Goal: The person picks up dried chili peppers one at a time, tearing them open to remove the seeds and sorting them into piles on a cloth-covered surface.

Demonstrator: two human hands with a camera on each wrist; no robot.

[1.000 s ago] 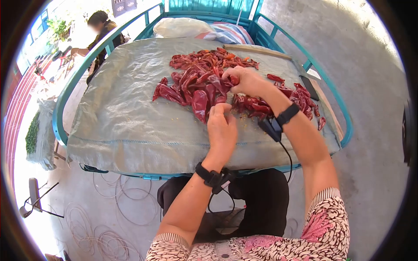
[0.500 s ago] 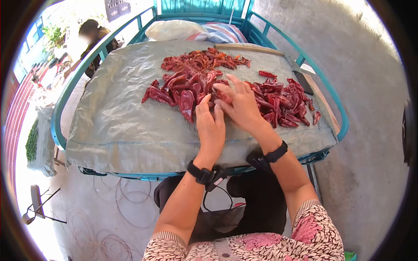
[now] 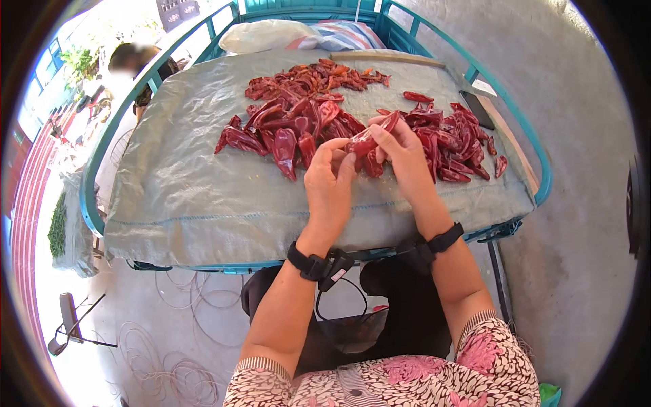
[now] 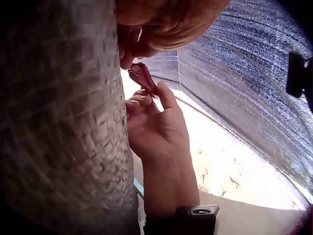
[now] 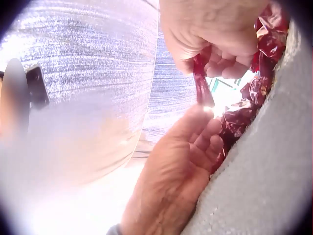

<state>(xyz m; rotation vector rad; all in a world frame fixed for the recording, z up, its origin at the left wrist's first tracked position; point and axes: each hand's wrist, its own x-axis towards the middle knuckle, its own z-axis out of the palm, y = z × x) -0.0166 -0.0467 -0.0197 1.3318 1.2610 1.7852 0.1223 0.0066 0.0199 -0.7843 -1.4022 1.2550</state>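
Between both hands, above the cloth-covered bed of a cart, is a dried red chili pepper (image 3: pixel 363 145). My left hand (image 3: pixel 329 180) pinches its left end with thumb and fingers. Its other end is gripped by my right hand (image 3: pixel 407 154). In the left wrist view the chili pepper (image 4: pixel 142 76) runs from the right hand (image 4: pixel 159 125) up to the left one. A pile of chili peppers (image 3: pixel 285 139) lies just beyond my left hand, and a second pile (image 3: pixel 451 142) lies right of my right hand. Broken, flatter red chilies (image 3: pixel 308 80) spread behind them.
A wooden strip (image 3: pixel 386 58) lies along the back, and a dark phone-like slab (image 3: pixel 477 110) by the right edge. Teal rails (image 3: pixel 519 122) flank the bed. Sacks (image 3: pixel 268 37) lie at the far end. Someone sits beyond the left rail; coiled wire (image 3: pixel 163 370) is on the floor.
My right hand has come back from over the piles toward the left hand, and both now hold one chili pepper. Around the right pile more peppers show than a second ago.
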